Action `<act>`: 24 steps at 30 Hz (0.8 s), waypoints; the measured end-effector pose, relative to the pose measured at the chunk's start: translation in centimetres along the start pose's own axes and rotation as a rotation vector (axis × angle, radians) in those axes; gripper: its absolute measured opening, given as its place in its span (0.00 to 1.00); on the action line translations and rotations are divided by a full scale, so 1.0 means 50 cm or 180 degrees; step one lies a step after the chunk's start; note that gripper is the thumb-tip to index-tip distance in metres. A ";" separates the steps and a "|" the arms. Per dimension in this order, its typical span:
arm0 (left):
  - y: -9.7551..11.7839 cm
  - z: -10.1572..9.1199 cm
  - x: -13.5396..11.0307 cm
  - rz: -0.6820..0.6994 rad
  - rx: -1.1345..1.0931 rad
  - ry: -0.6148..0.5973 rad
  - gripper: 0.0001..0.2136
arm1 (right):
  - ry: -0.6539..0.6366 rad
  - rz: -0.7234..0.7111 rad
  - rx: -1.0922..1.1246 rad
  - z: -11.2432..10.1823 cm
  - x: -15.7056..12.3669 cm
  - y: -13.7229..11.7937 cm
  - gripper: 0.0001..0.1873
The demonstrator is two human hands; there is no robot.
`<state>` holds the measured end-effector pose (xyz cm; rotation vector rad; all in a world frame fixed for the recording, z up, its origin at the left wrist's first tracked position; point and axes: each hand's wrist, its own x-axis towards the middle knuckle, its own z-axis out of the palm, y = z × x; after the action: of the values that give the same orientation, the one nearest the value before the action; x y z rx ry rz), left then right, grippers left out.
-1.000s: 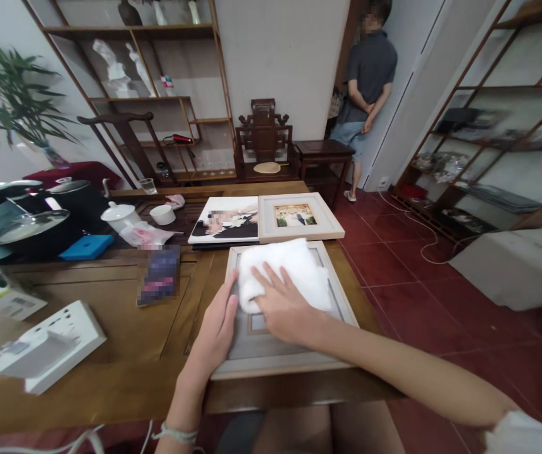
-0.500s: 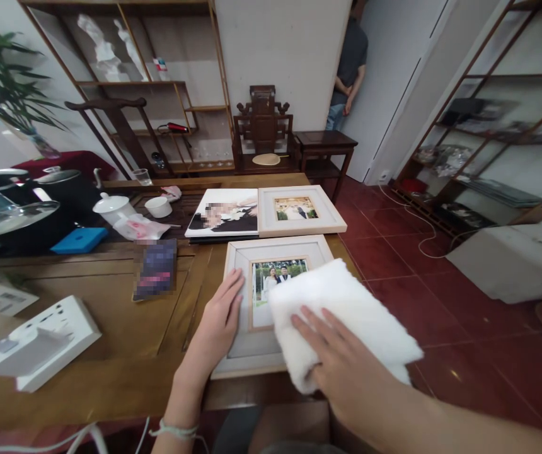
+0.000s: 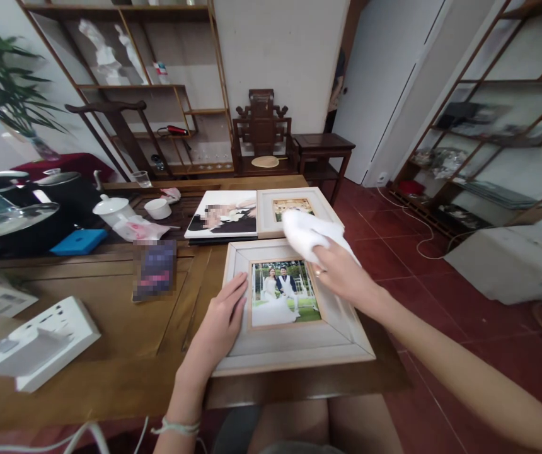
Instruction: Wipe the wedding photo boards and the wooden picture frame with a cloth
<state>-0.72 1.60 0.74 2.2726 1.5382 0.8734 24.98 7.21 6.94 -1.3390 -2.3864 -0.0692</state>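
A photo frame (image 3: 294,350) with a pale wide border lies flat near the table's front edge, and its wedding picture is in plain view. My left hand (image 3: 226,309) rests on the frame's left side with fingers stretched out. In my right hand (image 3: 340,271) is a bunched white towel (image 3: 306,234), held over the frame's upper right corner. The towel partly covers a second photo frame (image 3: 271,197) behind. Left of that one lies a white-covered photo album (image 3: 230,202) with a blurred portrait on it.
On the wooden table (image 3: 124,378) stand a white power strip (image 3: 58,340), a blue box (image 3: 79,241), a lidded white cup (image 3: 113,209) and a dark pot (image 3: 20,227). A carved chair (image 3: 262,126) and a side table (image 3: 322,144) are behind. A person (image 3: 338,82) shows partly by the door.
My right hand has carried the towel up and away from me, from the frame's lower right to its upper corner, uncovering the picture. My left hand stays put. The person has moved mostly behind the wall.
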 end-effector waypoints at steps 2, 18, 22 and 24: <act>-0.001 0.000 0.001 0.0047 0.0013 0.0033 0.18 | -0.0091 -0.0829 -0.0043 0.043 0.050 -0.027 0.23; -0.003 -0.001 0.006 0.0115 -0.0076 0.0091 0.17 | -0.1070 -0.0842 -0.0361 -0.015 -0.004 0.021 0.26; 0.000 -0.002 0.007 0.0092 -0.0086 0.0107 0.17 | -0.0921 -0.0585 -0.0564 -0.050 -0.035 0.052 0.23; 0.002 -0.003 0.007 0.0058 -0.0112 0.0097 0.16 | -0.0626 -0.0620 -0.0654 -0.037 -0.040 0.059 0.22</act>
<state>-0.66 1.85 1.05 2.2623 1.5049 0.9366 28.95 6.76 7.47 -1.2460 -2.7345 -0.2545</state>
